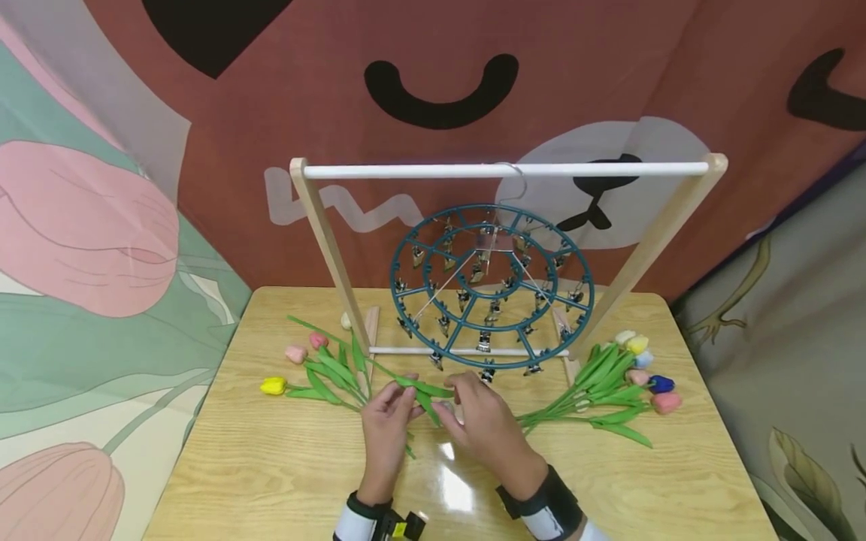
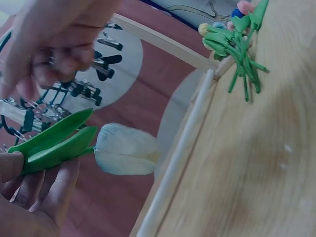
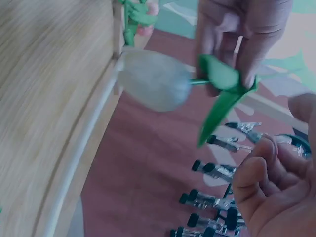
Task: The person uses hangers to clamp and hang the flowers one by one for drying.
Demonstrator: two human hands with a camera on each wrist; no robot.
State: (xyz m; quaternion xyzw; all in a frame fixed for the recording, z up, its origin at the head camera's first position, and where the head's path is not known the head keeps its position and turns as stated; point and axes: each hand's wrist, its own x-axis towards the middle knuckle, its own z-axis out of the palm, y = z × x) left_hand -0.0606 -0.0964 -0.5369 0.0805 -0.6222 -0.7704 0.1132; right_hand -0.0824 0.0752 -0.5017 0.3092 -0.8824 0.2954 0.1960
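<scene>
My left hand [image 1: 386, 432] pinches an artificial tulip by its green leaves [image 2: 59, 145] and stem. The flower's white head [image 2: 126, 148] points away from the fingers, mostly hidden behind the right hand in the head view. Close beside the leaf tips is my right hand [image 1: 490, 428], its fingers loosely curled with nothing between them; the right wrist view shows a gap between its fingertips [image 3: 252, 173] and the leaf. Just beyond both hands hangs a round blue-green rack [image 1: 443, 352] with several metal clips.
A wooden stand with a white top bar [image 1: 406, 171] holds the rack by a hook. Left on the table [image 1: 237, 451] lie tulips with pink heads [image 1: 295, 354] and a yellow one [image 1: 274, 385]. At right lies a bunch of tulips [image 1: 609, 379] in mixed colours.
</scene>
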